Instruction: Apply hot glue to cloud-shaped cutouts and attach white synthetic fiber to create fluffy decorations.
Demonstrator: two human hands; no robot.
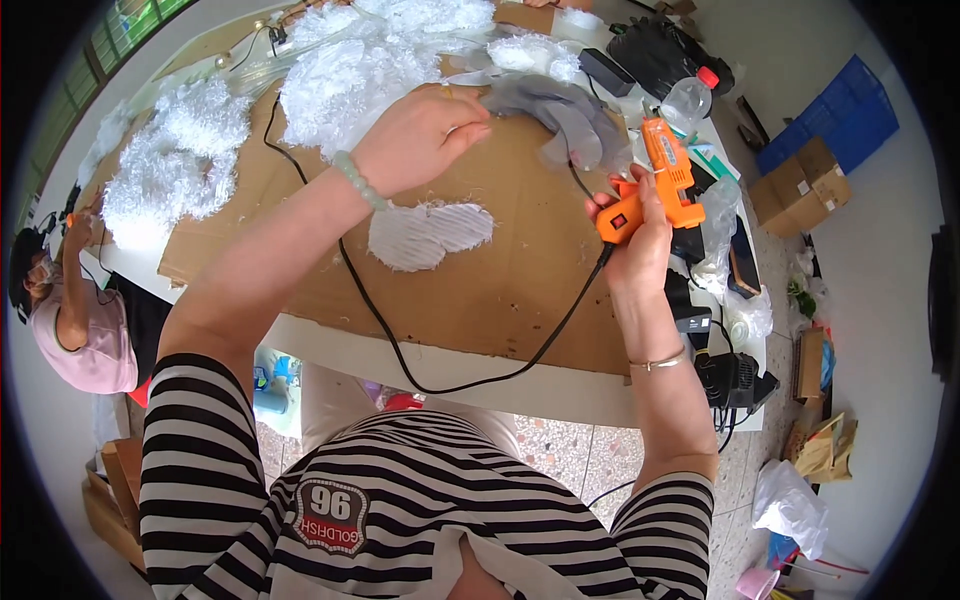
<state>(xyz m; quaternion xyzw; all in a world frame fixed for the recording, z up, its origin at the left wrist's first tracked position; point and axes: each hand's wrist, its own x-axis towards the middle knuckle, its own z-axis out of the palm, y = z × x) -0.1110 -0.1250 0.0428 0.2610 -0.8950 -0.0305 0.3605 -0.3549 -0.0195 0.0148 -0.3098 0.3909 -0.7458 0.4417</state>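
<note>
In my right hand (642,235) is an orange glue gun (668,165), gripped by its handle, nozzle pointing up and away from me. Its black cord (375,310) loops down past the cardboard's near edge and back up to the far left. My left hand (425,135) is held over the middle of the cardboard (480,300), its fingers curled together; whatever they may pinch is hidden. Just below that hand lies a white ribbed, fringed piece of material (428,236). Grey translucent petal-like pieces (570,120) are spread between my two hands, farther back.
Heaps of white shredded fluff (365,80) cover the far side, with another heap (180,160) at the left. A red-capped plastic bottle (690,98), a black bag (655,50) and black devices (728,375) crowd the right. Another person (85,320) works at the far left.
</note>
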